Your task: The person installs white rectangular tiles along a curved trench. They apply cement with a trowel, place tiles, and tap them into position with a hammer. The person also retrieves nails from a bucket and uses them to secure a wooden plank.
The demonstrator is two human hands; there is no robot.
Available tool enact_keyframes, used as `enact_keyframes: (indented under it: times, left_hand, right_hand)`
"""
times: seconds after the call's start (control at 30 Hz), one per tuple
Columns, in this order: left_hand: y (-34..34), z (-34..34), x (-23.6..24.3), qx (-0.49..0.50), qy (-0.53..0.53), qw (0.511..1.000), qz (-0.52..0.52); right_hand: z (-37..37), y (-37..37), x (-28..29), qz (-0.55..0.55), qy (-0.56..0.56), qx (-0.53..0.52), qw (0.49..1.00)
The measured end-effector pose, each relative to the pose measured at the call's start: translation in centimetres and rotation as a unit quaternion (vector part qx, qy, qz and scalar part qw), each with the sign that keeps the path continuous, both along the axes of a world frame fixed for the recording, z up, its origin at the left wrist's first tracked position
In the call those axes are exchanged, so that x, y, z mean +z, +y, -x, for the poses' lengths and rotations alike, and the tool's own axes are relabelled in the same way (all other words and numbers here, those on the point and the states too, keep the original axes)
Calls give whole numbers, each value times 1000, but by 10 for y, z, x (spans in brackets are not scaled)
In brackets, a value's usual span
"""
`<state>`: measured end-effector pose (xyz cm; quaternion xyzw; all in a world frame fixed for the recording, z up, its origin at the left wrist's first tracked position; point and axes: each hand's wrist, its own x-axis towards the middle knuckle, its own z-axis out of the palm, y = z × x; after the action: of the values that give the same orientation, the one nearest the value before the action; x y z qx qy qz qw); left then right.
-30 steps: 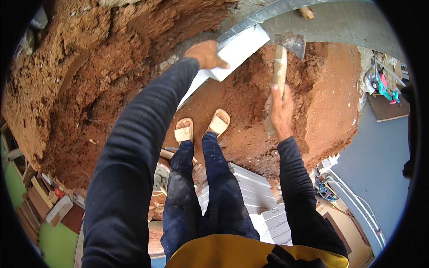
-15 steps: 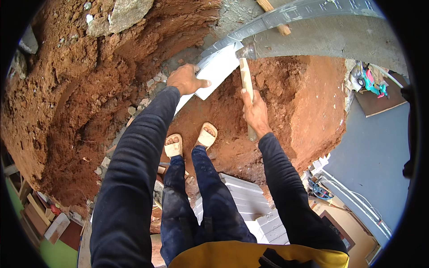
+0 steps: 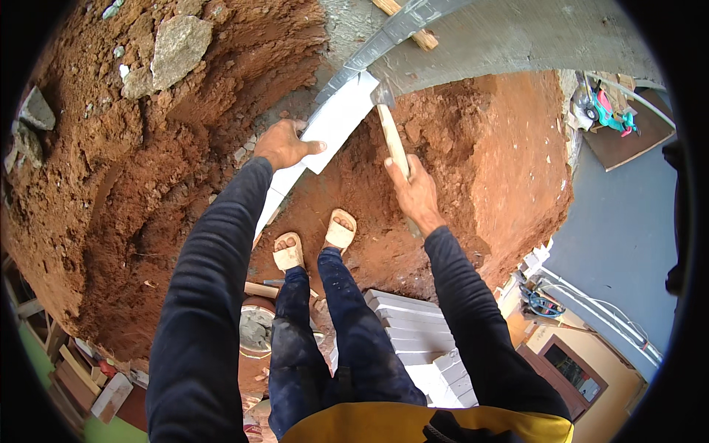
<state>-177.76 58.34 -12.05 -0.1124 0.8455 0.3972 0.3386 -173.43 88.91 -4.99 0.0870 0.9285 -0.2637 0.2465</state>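
A white building block (image 3: 341, 124) lies at the top end of a narrow row of white blocks (image 3: 275, 198), slanting up to the right. My left hand (image 3: 283, 145) grips its left side, thumb over the top face and fingers over the far edge, partly hidden. In my right hand (image 3: 416, 190) is a hammer (image 3: 392, 136), held by its pale wooden handle. The hammer's metal head is at the block's upper right corner; I cannot tell whether it touches.
A grey concrete beam (image 3: 517, 44) curves across the top, with a wood offcut (image 3: 422, 38) by it. Red earth banks (image 3: 111, 221) rise on both sides. Grey blocks (image 3: 413, 325) are stacked near my legs, beside a bucket of grey mix (image 3: 255, 328). Rocks (image 3: 181, 52) lie upper left.
The view has shifted, so the scene sits further left. The block now looks more in line with the row beneath it. The hammer head has moved along with the block's corner.
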Motion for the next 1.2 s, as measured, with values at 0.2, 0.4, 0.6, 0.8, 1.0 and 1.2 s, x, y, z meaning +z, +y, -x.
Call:
enact_keyframes:
  times: [0.2,0.4,0.6,0.8,1.0,1.2]
  left_hand:
    - [-1,9,6,-15,-31,999,-13]
    - [-1,11,15,-9,-37,999,-12]
    - [-1,8,17,-4,-33,999,-3]
    - [-3,8,9,2,-25,1000,-2]
    - [-1,2,-2,21,-29,999,-13]
    - [1,-8,-4,55,-30,997,-46]
  right_hand:
    - [-130,31,-2,-15,-84,131,988]
    - [-116,-24,-63,42,-45,370,927]
    - [-88,-60,-69,19,-44,257,965]
    - [-88,-45,-71,26,-19,198,980]
    - [-133,-3,-40,158,-148,125,968]
    - [-73,22,15,298,-108,-77,945]
